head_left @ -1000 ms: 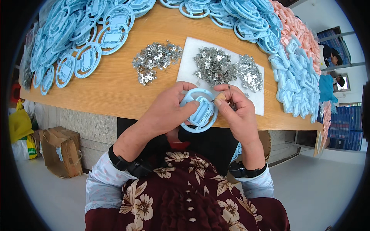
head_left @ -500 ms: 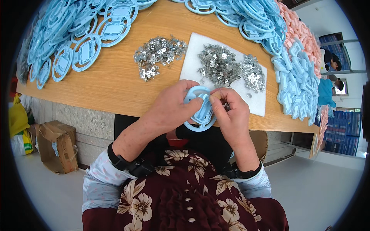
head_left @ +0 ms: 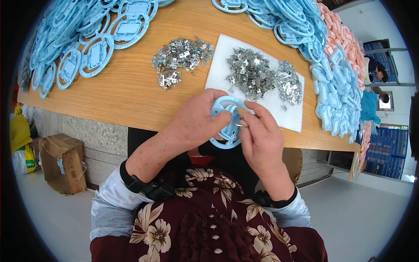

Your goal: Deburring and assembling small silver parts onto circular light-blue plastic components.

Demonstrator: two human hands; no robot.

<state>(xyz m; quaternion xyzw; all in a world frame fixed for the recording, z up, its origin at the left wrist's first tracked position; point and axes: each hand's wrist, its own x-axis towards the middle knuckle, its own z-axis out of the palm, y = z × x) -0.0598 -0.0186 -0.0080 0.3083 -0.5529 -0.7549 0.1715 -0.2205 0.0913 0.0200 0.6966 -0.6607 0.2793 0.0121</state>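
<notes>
My left hand (head_left: 197, 114) grips a light-blue plastic oval ring frame (head_left: 222, 101) by its left side, thumb pressed on the inner part. The frame is held up just off the table's near edge. From the right, my right hand (head_left: 262, 139) is closed on a thin shiny metal tool (head_left: 240, 125), whose tip points at the middle of the frame. Most of the tool is hidden by the fingers, so its exact kind does not show. Beyond the hands, a white foam sheet (head_left: 218, 65) carries two heaps of small metal pieces (head_left: 251, 72).
Another heap of small metal clips (head_left: 179, 56) lies on the wooden table (head_left: 118, 94). Stacks of blue ring frames (head_left: 96, 54) fill the back left, with more (head_left: 290, 26) at the back right. Blue plastic parts (head_left: 334, 94) and pink ones (head_left: 342, 32) line the right edge. A cardboard box (head_left: 65, 163) stands on the floor.
My right hand has drawn back slightly from the frame and turned, so the metal tool's tip now shows. My left hand still holds the frame in nearly the same place.
</notes>
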